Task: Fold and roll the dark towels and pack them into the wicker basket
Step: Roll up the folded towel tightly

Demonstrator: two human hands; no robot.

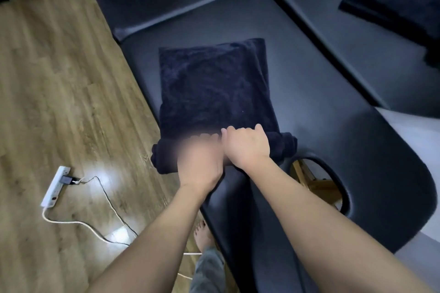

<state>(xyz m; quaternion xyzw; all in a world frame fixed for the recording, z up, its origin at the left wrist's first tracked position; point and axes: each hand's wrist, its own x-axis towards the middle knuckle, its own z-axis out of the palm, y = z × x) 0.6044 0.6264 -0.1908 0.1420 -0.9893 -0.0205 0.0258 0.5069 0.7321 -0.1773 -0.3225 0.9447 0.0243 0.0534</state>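
A dark navy towel (214,83) lies folded in a long strip on the black padded table (333,107). Its near end is wound into a thick roll (285,147) that reaches from the table's left edge to beside the face hole. My left hand (200,162) and my right hand (247,147) sit side by side on top of this roll, fingers curled over its far side. A second dark folded towel (395,0) rests at the far right of the table. No wicker basket is in view.
An oval face hole (319,183) opens in the table just right of my right forearm. On the wooden floor (59,78) to the left lie a white power strip (56,185) and its cables. My bare foot (202,235) stands by the table edge.
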